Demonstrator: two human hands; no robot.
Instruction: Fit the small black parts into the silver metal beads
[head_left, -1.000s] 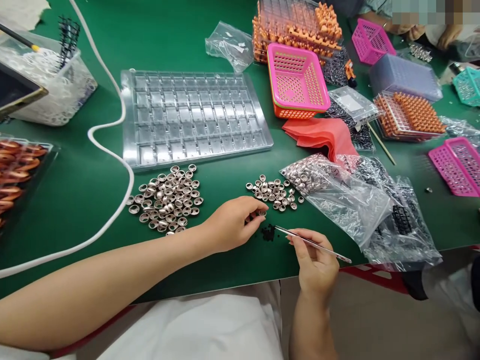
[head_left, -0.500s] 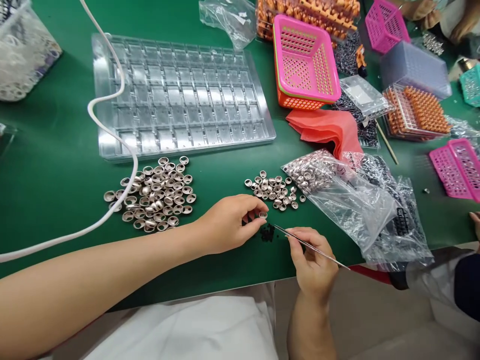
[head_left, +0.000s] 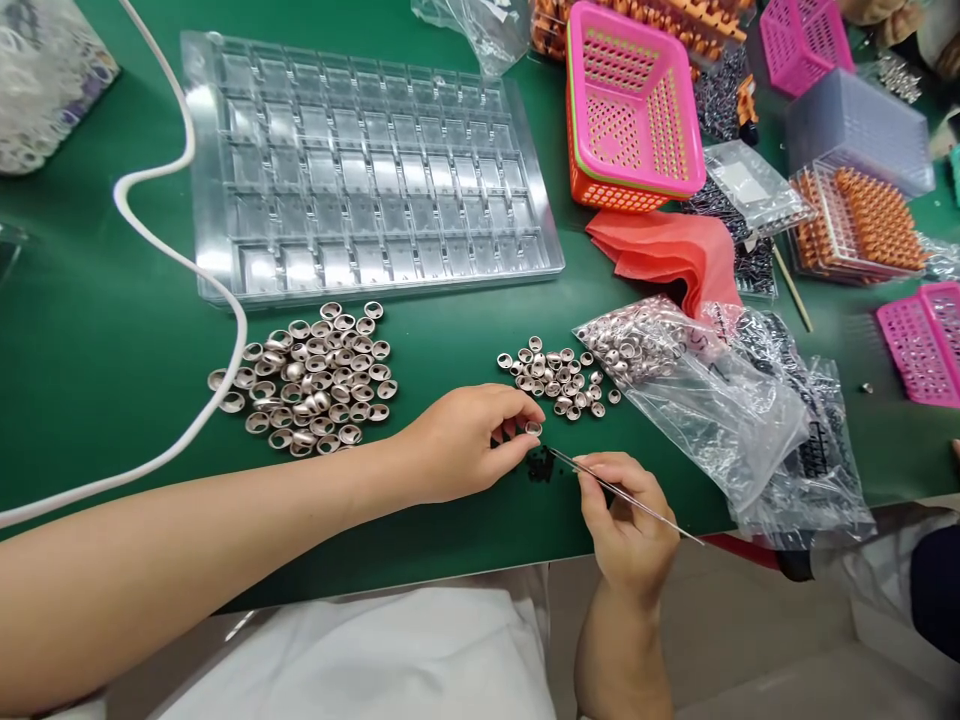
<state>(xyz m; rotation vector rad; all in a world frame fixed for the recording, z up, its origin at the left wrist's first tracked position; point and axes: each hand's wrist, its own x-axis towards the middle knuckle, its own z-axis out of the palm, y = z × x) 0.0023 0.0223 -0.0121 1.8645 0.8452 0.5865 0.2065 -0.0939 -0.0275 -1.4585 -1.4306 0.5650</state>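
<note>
My left hand (head_left: 465, 440) pinches one small metal ring (head_left: 533, 428) between thumb and fingertips, just above the green table. My right hand (head_left: 626, 520) grips thin metal tweezers (head_left: 622, 492), whose tip points at a little heap of tiny black parts (head_left: 537, 466) right below the ring. A small pile of metal rings (head_left: 559, 380) lies just beyond both hands. A larger pile of the same rings (head_left: 311, 380) lies to the left. A clear plastic compartment tray (head_left: 360, 170) sits behind the piles.
Clear bags (head_left: 720, 400) of rings and black parts lie at right. A white cable (head_left: 195, 280) curves across the left. Stacked pink and orange baskets (head_left: 630, 110), a red cloth (head_left: 667, 255), orange part racks (head_left: 862, 225) and more pink baskets (head_left: 919, 340) crowd the far right.
The view has tilted down and shifted, so the tray and piles sit nearer the top. Both hands stay nearly still, holding the ring and tweezers over the black parts.
</note>
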